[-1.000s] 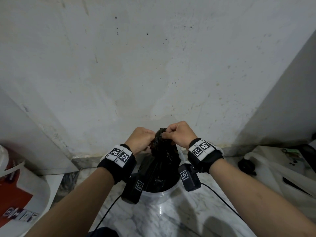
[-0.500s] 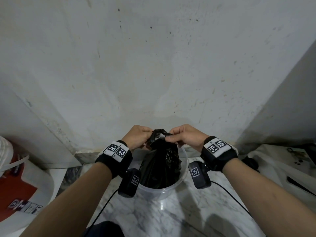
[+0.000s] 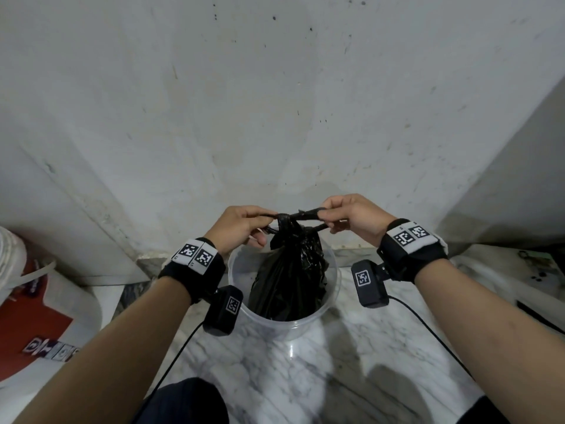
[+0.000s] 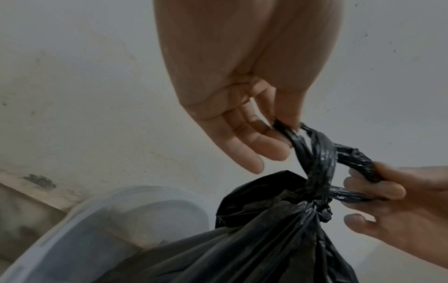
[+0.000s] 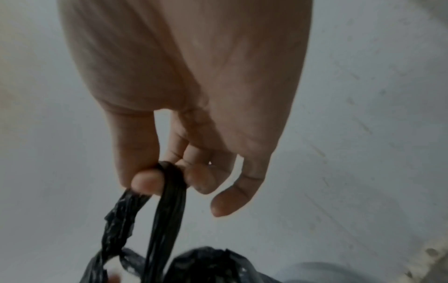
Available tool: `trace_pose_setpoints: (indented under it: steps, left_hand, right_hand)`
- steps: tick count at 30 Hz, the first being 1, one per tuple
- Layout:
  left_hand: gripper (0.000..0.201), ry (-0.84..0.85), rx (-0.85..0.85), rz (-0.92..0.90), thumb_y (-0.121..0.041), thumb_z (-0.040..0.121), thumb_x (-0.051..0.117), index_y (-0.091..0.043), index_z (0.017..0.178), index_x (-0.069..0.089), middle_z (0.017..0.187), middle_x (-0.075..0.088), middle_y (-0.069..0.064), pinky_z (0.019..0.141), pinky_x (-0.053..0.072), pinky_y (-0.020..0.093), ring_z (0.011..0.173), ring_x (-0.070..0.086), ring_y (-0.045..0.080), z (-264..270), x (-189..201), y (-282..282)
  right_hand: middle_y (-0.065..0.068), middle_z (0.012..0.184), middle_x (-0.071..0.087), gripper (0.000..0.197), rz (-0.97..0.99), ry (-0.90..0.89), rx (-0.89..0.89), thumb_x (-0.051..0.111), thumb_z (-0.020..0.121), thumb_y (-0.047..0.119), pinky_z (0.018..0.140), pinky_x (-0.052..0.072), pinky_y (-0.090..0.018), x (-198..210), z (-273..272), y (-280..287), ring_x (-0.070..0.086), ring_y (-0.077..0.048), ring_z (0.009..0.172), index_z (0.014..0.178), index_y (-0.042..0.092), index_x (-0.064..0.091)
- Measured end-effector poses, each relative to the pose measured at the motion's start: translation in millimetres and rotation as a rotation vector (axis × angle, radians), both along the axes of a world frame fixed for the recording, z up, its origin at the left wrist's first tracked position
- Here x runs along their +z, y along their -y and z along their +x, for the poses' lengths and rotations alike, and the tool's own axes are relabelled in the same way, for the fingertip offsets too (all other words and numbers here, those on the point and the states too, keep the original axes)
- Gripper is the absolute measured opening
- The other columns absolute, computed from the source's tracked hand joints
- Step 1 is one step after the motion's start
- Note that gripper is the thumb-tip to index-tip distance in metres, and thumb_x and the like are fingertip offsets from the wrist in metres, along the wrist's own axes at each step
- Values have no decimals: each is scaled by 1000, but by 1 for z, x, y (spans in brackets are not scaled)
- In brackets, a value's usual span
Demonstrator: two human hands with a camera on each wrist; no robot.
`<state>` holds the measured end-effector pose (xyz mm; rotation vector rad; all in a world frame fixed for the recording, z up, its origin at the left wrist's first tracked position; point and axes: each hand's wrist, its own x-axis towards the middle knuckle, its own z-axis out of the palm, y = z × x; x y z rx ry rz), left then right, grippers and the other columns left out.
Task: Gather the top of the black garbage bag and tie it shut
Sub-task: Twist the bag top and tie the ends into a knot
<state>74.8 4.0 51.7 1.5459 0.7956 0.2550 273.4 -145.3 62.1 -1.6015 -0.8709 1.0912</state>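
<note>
You've got the bag (image 3: 290, 270) gathered and knotted; your left hand (image 3: 241, 226) and right hand (image 3: 351, 214) each pinch a tail, so just cinch it tight.

Stained grey-white plaster wall (image 3: 275, 117) looms close behind, translucent round plastic bucket (image 3: 334, 283) rings the bag below; open veined white marble surface (image 3: 305, 362) lies in front

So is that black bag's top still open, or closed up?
Closed up: the black bag has its neck cinched into a knot, and the left hand and right hand pull twisted strands apart. How tight, I cannot tell.
</note>
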Motion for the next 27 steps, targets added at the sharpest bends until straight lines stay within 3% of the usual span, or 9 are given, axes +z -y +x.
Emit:
trace_pose_setpoints:
  steps: [3, 7, 10, 14, 20, 25, 27]
  left_hand:
    - [23, 22, -102, -20, -13, 86, 63, -4, 105, 72, 96, 73, 15, 75, 58, 31, 83, 70, 21, -5, 7, -2]
    - [24, -12, -154, 45, -19, 83, 66, 0, 96, 73, 101, 75, 17, 88, 54, 39, 95, 72, 27, -5, 17, -4]
    - [28, -72, -192, 124, -32, 78, 73, -6, 87, 76, 91, 77, 9, 83, 54, 33, 90, 72, 21, -8, 18, -9]
    - [23, -67, -99, 172, -33, 76, 75, -10, 77, 75, 81, 75, 12, 73, 50, 31, 75, 71, 18, -7, 9, -18]
    - [19, -100, 73, 150, -24, 75, 76, -5, 72, 74, 89, 76, 20, 69, 45, 33, 73, 71, 24, -16, -11, -30]
    - [17, -103, 148, 74, -21, 76, 76, -5, 72, 71, 96, 75, 19, 68, 47, 30, 80, 74, 29, -25, -25, -30]
    - [16, -77, 170, 20, -22, 78, 74, -7, 75, 70, 93, 74, 14, 72, 48, 32, 83, 74, 24, -26, -25, -30]
  right_hand:
    - [-1, 59, 55, 10, 40, -117, -51, 65, 81, 11, 66, 49, -32, 5, 7, 4, 46, -16, 61, 72, 11, 61]
    - [1, 67, 62, 17, -131, 252, 98, 76, 76, 27, 62, 48, -25, 4, 2, 4, 57, -10, 65, 77, 11, 71]
    - [1, 63, 60, 19, -82, 249, 71, 75, 78, 22, 68, 46, -26, 5, 7, 4, 53, -14, 67, 77, 3, 72]
    - [-12, 78, 62, 25, -24, 236, 21, 73, 79, 21, 77, 49, -31, 1, 15, 7, 55, -17, 77, 83, -3, 71]
    - [-9, 75, 66, 13, -12, 185, -74, 74, 79, 20, 77, 56, -34, -21, 19, 18, 60, -17, 74, 67, 18, 76]
    - [-2, 77, 73, 8, -88, 169, -59, 73, 80, 20, 79, 54, -33, -33, 24, 30, 64, -14, 78, 76, 17, 78]
    - [3, 77, 75, 8, -102, 177, -38, 72, 81, 21, 78, 54, -30, -31, 25, 30, 66, -11, 78, 81, 17, 79]
